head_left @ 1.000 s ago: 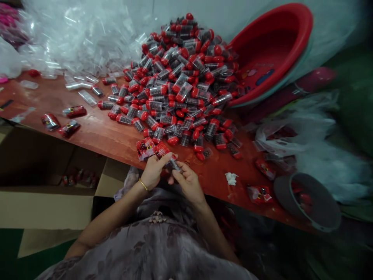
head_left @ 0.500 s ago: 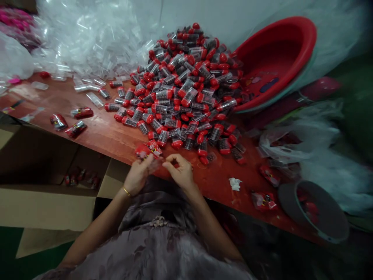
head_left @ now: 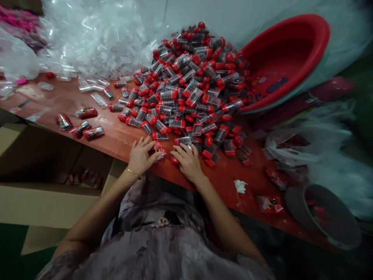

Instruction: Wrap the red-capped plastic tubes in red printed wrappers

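At the front edge of the table, my left hand (head_left: pixel 141 156) has its fingers spread. Its thumb and fingertips touch or nearly touch a small red printed packet (head_left: pixel 158 149). My right hand (head_left: pixel 189 162) reaches the front of a big pile of small clear tubes with red caps and dark contents (head_left: pixel 171 95). Its fingers are apart, resting on or beside a red-capped tube (head_left: pixel 183 141) lying there, and part of another red cap (head_left: pixel 174 160) shows under them. Wrapped red packets (head_left: pixel 93 132) lie in a small group to the left.
Empty clear tubes (head_left: pixel 99 100) and clear plastic bags (head_left: pixel 93 35) lie at the back left. A red basin (head_left: pixel 322 33) leans behind the pile. An open cardboard box (head_left: pixel 43 200) stands below the table's left edge. A grey bucket (head_left: pixel 300 202) sits at the right.
My hands have moved apart from the packet they were working at. One more wrapped packet now lies in the left group. My right hand has moved onto the pile's front; my left fingers have spread.
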Demonstrator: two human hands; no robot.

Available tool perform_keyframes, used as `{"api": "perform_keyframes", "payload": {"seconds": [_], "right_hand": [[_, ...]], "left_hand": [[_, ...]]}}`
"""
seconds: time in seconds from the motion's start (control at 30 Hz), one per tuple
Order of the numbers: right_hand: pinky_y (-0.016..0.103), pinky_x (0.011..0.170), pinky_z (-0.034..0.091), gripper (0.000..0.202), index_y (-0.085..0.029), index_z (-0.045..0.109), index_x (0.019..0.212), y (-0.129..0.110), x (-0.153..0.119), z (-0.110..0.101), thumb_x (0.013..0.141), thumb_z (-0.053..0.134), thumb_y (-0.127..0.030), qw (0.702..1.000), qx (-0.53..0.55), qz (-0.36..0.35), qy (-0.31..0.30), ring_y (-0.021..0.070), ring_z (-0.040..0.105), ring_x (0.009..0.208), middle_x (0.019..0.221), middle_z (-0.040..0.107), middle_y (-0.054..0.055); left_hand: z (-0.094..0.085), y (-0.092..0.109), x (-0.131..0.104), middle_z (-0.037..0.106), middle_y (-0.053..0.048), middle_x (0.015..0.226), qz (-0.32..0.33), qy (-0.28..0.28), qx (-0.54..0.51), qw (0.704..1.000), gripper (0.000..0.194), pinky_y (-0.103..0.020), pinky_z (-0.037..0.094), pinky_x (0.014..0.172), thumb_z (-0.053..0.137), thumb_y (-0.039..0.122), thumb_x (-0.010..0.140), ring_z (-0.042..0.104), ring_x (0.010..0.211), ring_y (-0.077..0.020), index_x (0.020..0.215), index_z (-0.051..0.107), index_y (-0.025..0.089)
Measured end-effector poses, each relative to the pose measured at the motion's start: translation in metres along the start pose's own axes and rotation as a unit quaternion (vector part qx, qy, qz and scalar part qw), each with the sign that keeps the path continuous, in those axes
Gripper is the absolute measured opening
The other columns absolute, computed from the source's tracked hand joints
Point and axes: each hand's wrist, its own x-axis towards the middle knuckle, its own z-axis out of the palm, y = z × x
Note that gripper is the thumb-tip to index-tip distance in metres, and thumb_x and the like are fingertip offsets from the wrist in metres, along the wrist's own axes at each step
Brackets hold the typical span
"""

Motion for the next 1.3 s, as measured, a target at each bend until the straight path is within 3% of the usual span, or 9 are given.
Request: {"api": "perform_keyframes", "payload": {"seconds": [0.17, 0.33, 0.5, 0.63, 0.73, 0.83, 0.97, 1.13, 1.3], "right_hand": [[0.048, 0.108, 0.023, 0.032, -0.02, 0.06, 0.116, 0.004, -0.021, 0.0, 0.087, 0.048, -0.014, 0.998, 0.012, 0.011, 0.065, 0.0234, 0.047, 0.122, 0.123, 0.064, 0.007], [0.046, 0.106, 0.033, 0.02, -0.018, 0.062, 0.098, -0.01, -0.019, -0.004, 0.082, 0.051, -0.019, 0.976, 0.132, 0.048, 0.164, 0.0234, 0.059, 0.109, 0.107, 0.069, 0.009], [0.03, 0.07, 0.052, 0.015, -0.019, 0.063, 0.077, -0.048, 0.0, -0.017, 0.073, 0.067, -0.033, 0.825, 0.421, 0.291, 0.24, 0.0136, 0.061, 0.062, 0.068, 0.065, -0.001], [0.029, 0.068, 0.053, 0.028, -0.018, 0.069, 0.084, -0.061, 0.016, -0.02, 0.064, 0.074, -0.036, 0.691, 0.602, 0.349, 0.195, 0.0135, 0.062, 0.062, 0.068, 0.068, -0.002], [0.03, 0.068, 0.053, 0.021, -0.017, 0.071, 0.071, -0.058, 0.016, -0.017, 0.066, 0.073, -0.038, 0.646, 0.631, 0.374, 0.212, 0.0139, 0.063, 0.061, 0.067, 0.07, -0.001], [0.029, 0.066, 0.053, 0.02, -0.018, 0.071, 0.07, -0.054, 0.008, -0.014, 0.067, 0.073, -0.038, 0.644, 0.62, 0.381, 0.236, 0.0143, 0.063, 0.06, 0.066, 0.07, -0.001], [0.029, 0.062, 0.052, 0.022, -0.018, 0.07, 0.068, -0.053, -0.001, -0.011, 0.068, 0.072, -0.04, 0.68, 0.581, 0.383, 0.233, 0.0145, 0.061, 0.058, 0.062, 0.068, -0.001], [0.026, 0.056, 0.048, 0.028, -0.018, 0.06, 0.061, -0.05, -0.005, -0.016, 0.07, 0.067, -0.044, 0.716, 0.546, 0.391, 0.192, 0.012, 0.053, 0.054, 0.055, 0.057, -0.003], [0.022, 0.044, 0.043, 0.019, -0.021, 0.053, 0.083, -0.036, -0.021, -0.03, 0.071, 0.057, -0.036, 0.69, 0.616, 0.375, 0.058, 0.0107, 0.05, 0.051, 0.065, 0.053, -0.005]], "left_hand": [[0.01, -0.005, 0.008, 0.051, -0.006, 0.138, 0.02, -0.06, 0.257, 0.964, 0.029, -0.055, 0.019, 0.11, 0.061, 0.039, 0.08, 0.031, 0.136, -0.035, 0.106, 0.071, 0.029], [0.011, -0.009, 0.007, 0.053, -0.006, 0.136, 0.047, -0.018, 0.283, 0.958, 0.026, -0.057, 0.021, 0.109, 0.056, 0.036, 0.084, 0.035, 0.134, -0.0346, 0.104, 0.072, 0.03], [0.013, 0.011, -0.006, 0.055, -0.007, 0.134, 0.116, 0.08, 0.231, 0.963, 0.025, -0.056, 0.022, 0.109, 0.058, 0.038, 0.083, 0.037, 0.133, -0.0323, 0.101, 0.072, 0.029], [0.022, 0.032, -0.018, 0.053, -0.007, 0.136, 0.159, 0.079, 0.166, 0.97, 0.023, -0.054, 0.017, 0.112, 0.06, 0.031, 0.082, 0.035, 0.135, -0.0304, 0.1, 0.072, 0.029], [0.03, 0.038, -0.023, 0.053, -0.01, 0.136, 0.105, 0.077, 0.024, 0.991, 0.035, -0.047, 0.026, 0.11, 0.063, 0.031, 0.079, 0.042, 0.131, -0.028, 0.113, 0.066, 0.023], [0.039, 0.039, -0.024, 0.067, -0.01, 0.116, -0.025, 0.027, -0.197, 0.98, 0.042, -0.035, 0.047, 0.092, 0.066, 0.039, 0.075, 0.062, 0.105, -0.0233, 0.111, 0.066, 0.017], [0.048, 0.043, -0.023, 0.067, -0.001, 0.062, -0.136, -0.034, -0.376, 0.916, 0.033, -0.024, 0.049, 0.064, 0.076, 0.046, 0.06, 0.06, 0.059, -0.0122, 0.064, 0.069, 0.014], [0.052, 0.05, -0.02, 0.061, 0.002, 0.051, -0.211, -0.007, -0.423, 0.881, 0.035, -0.02, 0.044, 0.055, 0.084, 0.042, 0.045, 0.051, 0.049, -0.0068, 0.052, 0.065, 0.013], [0.047, 0.05, -0.015, 0.06, 0.002, 0.054, -0.297, 0.001, -0.446, 0.844, 0.045, -0.021, 0.047, 0.053, 0.086, 0.046, 0.036, 0.053, 0.05, -0.0073, 0.056, 0.062, 0.013]]}}
